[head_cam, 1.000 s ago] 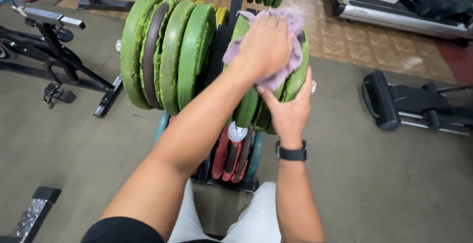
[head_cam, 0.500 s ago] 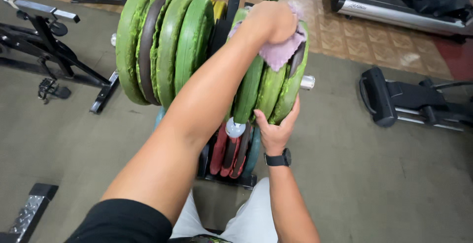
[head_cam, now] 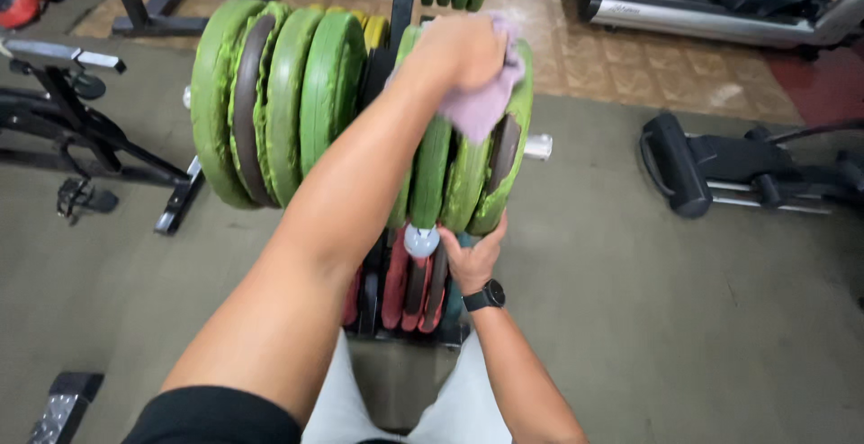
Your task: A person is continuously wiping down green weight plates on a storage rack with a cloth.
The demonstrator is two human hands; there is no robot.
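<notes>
Pink cloth [head_cam: 481, 107] gripped in left hand [head_cam: 459, 48] fingers; right hand [head_cam: 472, 260] fingers cup green plates [head_cam: 463, 179] underneath.

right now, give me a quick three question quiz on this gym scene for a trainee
1. True or false: the left hand presses a purple cloth on the green weight plates.
2. Where is the right hand? A) on the treadmill B) under the green weight plates C) on the floor
3. Fill in: the right wrist wears a black ____.

Key: 1 true; 2 B; 3 watch.
</notes>
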